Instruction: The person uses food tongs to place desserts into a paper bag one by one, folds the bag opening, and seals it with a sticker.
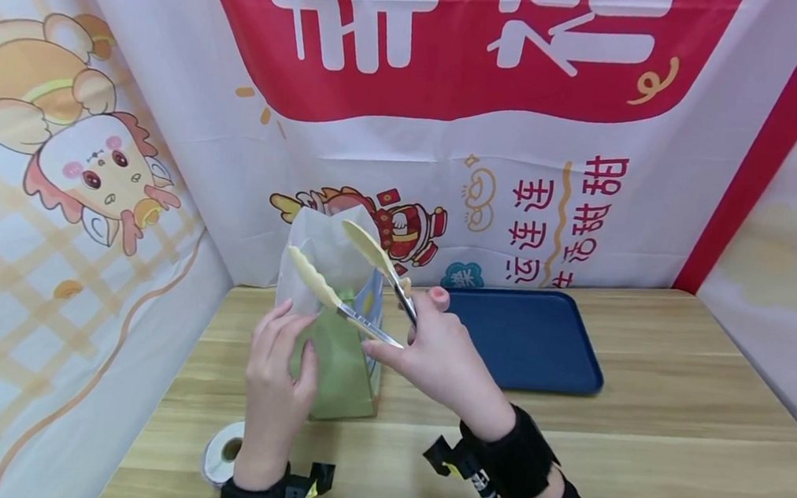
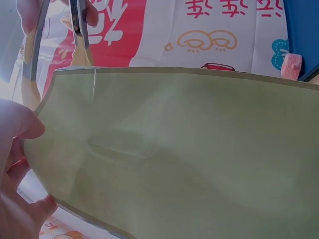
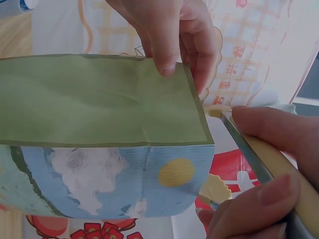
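Observation:
A green paper bag [image 1: 338,370] stands upright on the table. Its side panel [image 3: 94,179] is blue with white patches and a yellow spot, and white paper [image 1: 310,233] rises behind its top. My left hand [image 1: 280,381] pinches the bag's upper left edge, thumb on the green face and fingers around the other side. In my right hand [image 1: 443,348] I hold metal tongs [image 1: 373,327] with cream tips, spread apart over the bag's mouth. Nothing shows between the tips. The bag's inside is hidden.
Behind my right hand lies a dark blue tray [image 1: 533,340], with a small pink piece [image 2: 291,66] at its near-left side, its kind unclear. A white roll [image 1: 220,455] sits beside my left wrist. Printed cloth walls [image 1: 392,161] enclose the table's back and sides.

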The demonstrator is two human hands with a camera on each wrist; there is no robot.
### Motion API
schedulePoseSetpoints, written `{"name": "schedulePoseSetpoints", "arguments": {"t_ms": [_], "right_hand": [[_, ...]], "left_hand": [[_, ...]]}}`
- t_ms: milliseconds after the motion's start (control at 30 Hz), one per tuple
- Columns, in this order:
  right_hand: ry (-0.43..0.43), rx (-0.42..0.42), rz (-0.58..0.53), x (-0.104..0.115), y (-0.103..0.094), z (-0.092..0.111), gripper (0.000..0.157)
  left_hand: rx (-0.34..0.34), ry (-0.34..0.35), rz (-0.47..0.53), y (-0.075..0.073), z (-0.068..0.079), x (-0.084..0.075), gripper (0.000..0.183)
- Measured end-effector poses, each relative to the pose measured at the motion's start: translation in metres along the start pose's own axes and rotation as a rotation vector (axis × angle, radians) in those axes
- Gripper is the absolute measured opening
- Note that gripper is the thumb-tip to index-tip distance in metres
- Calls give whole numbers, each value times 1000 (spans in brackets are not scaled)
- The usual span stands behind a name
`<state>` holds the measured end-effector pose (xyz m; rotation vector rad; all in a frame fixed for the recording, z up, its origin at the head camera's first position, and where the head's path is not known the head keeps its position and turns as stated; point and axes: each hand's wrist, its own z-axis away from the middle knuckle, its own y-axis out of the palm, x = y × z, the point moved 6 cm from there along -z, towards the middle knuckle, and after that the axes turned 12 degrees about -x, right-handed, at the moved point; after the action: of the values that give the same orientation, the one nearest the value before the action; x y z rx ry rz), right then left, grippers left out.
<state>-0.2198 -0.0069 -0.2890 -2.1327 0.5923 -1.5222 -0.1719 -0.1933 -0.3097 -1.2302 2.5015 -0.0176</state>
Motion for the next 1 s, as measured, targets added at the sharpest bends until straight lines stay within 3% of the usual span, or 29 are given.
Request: {"name": "schedulePoseSetpoints", "arguments": {"t_ms": [167, 400, 733, 1000], "right_hand": [[55, -18, -19, -6, -4, 1, 72], [95, -59, -97, -21, -9, -3, 59], [254, -113, -156, -58, -21, -8, 73], [304, -149, -144, -85, -19, -10, 82]], "left_hand": [[6, -13, -7, -1, 0, 1, 31], [-15, -3, 8, -1, 1, 2, 32], [-13, -3, 21, 1, 0, 2, 32], [-15, -1, 24, 2, 0, 2, 33]]}}
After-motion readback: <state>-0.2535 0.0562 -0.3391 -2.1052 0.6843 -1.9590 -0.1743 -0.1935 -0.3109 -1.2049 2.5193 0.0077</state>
